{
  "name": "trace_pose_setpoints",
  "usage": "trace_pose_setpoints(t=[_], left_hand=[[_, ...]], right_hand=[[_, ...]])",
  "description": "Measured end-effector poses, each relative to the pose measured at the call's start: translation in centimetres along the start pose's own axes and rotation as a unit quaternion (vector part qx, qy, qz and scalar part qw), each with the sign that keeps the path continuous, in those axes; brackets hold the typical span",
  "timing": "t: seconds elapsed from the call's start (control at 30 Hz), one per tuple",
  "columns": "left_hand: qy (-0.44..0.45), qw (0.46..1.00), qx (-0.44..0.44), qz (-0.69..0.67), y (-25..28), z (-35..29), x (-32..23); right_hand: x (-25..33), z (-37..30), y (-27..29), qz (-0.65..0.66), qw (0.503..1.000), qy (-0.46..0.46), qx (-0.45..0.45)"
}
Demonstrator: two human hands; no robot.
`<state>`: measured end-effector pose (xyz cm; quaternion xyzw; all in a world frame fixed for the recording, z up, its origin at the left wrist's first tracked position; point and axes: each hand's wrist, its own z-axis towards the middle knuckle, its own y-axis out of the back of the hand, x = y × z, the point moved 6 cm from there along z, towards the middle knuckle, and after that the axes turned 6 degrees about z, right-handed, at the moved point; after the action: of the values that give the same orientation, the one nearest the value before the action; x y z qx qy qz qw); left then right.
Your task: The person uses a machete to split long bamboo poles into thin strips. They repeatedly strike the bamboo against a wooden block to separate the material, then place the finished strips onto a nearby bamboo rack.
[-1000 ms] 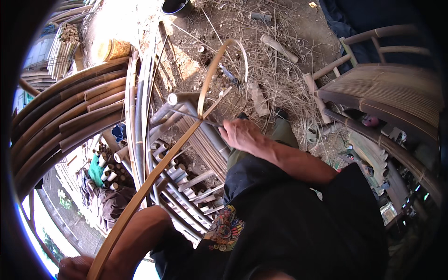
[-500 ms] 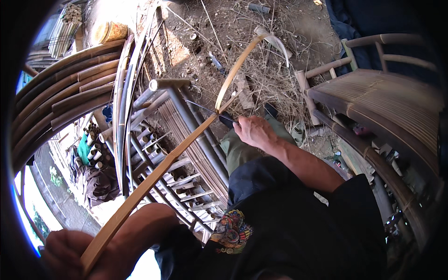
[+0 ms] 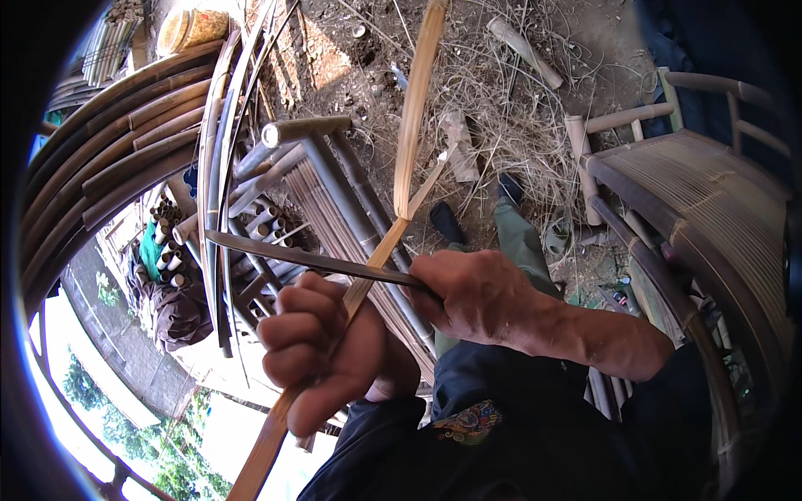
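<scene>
My left hand [image 3: 322, 342] is closed around a long bamboo strip [image 3: 266, 447], whose tail runs below the fist to the lower edge. Beyond the fist the strip is split: a wide pale piece [image 3: 420, 100] rises out of the top of the view, and a thinner piece [image 3: 428, 185] angles off to its right. My right hand [image 3: 489, 292] grips a knife [image 3: 309, 257] by its handle, which the fingers hide. The long dark blade points left and crosses over the strip, just past my left knuckles; whether it touches the strip I cannot tell.
A bamboo frame [image 3: 309, 129] stands left of centre, near stacked curved poles [image 3: 109, 159] and upright strips [image 3: 219, 167]. Cut bamboo tubes [image 3: 171, 259] lie behind it. At right is a bamboo bench [image 3: 693, 179]. Shavings [image 3: 518, 125] and a bamboo piece [image 3: 525, 52] litter the ground.
My left hand has come from the lower left corner up toward the centre, beside the knife. The knife has moved nearer me. The wide split piece now reaches past the top edge.
</scene>
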<state>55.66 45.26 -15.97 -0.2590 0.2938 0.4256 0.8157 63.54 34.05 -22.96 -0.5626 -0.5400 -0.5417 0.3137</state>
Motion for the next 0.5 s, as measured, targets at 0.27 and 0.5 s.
trace_pose_setpoints(t=[0.27,0.5], left_hand=[[0.025,0.998,0.034,0.053,1.1,1.1,0.4],[0.01,0.997,0.022,0.067,-1.2,0.8,0.6]], right_hand=[[-7.5,1.1,-2.0,-0.023,0.994,-0.103,0.0],[-14.2,3.4,-1.2,-0.098,0.985,-0.141,-0.018]])
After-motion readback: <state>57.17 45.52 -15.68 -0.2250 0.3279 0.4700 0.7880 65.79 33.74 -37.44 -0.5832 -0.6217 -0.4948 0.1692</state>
